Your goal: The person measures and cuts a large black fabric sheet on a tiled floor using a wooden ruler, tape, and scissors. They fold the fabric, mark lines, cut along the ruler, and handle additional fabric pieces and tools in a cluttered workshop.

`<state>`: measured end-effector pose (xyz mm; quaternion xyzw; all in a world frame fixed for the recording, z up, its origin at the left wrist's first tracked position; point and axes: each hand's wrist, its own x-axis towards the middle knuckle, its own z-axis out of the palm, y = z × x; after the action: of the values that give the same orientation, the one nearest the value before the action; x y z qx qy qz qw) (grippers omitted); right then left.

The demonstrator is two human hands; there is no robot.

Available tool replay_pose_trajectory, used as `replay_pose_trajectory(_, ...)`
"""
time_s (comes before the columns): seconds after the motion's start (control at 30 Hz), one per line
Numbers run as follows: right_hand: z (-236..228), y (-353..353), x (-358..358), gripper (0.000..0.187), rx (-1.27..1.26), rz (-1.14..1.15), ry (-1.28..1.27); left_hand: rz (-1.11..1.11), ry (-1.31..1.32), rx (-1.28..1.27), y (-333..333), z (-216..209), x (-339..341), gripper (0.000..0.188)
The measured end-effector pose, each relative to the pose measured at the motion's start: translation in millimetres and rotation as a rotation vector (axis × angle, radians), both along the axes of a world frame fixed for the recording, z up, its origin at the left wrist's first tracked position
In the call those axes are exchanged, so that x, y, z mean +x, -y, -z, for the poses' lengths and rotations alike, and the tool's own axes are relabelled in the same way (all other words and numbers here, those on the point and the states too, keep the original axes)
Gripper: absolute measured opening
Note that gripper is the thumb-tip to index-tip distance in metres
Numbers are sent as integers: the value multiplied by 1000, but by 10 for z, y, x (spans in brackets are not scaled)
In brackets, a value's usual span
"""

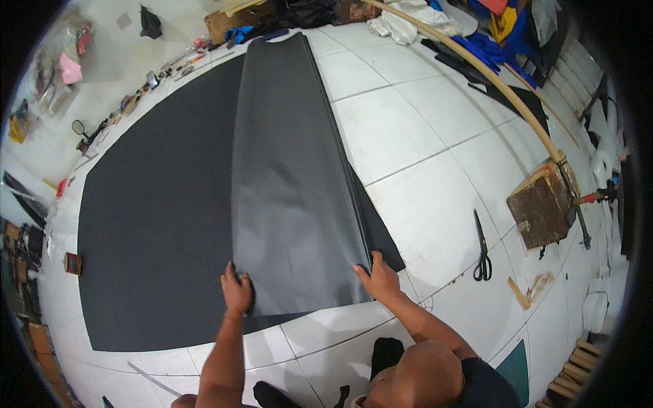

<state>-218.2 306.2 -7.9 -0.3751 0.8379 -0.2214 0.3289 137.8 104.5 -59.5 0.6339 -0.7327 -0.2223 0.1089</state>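
Note:
A long strip of smooth dark grey, leather-like sheet [292, 177], folded over in layers, lies lengthwise in front of me. It rests on a wider, matte black sheet [156, 204] spread on the floor. My left hand [236, 292] is closed on the strip's near left corner, thumb and fingers at its edge. At the near right edge, my right hand [379, 277] pinches the strip, thumb on top. The fingers under the edges are hidden. Slight ripples run across the strip's middle.
Black-handled scissors [481, 248] lie on the white tiles to the right. Beyond them stands a brown block [544, 204] with a long curved pole [476, 54]. A small tin [72, 264] sits at the black sheet's left edge. Cloths [422, 20] are heaped at the back.

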Motion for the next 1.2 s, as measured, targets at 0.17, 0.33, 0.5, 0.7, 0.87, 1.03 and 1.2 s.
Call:
replay_pose_trajectory(0.17,17,9,47,48,-207,-40,-271,23,210,-121,-391,-228,-508,67)
replay_pose_trajectory(0.33,322,35,-174,35,-106,28,-105,86,273,-235,-432,-108,-538,70)
replay_pose_trajectory(0.5,446,51,-148,34,-117,-36,-192,96,358,-227,-410,20,-518,70)
replay_pose_trajectory(0.7,271,-7,-270,37,-4,54,-55,88,167,-91,-322,-113,-503,69)
replay_pose_trajectory(0.87,274,169,-271,45,-169,131,-104,-196,-242,121,-156,-246,-62,56)
replay_pose_trajectory(1.03,142,411,-95,57,72,97,-18,-249,-309,445,-202,-380,161,52)
replay_pose_trajectory(1.2,451,230,-235,63,-61,192,386,-130,-242,473,-55,-224,197,53)
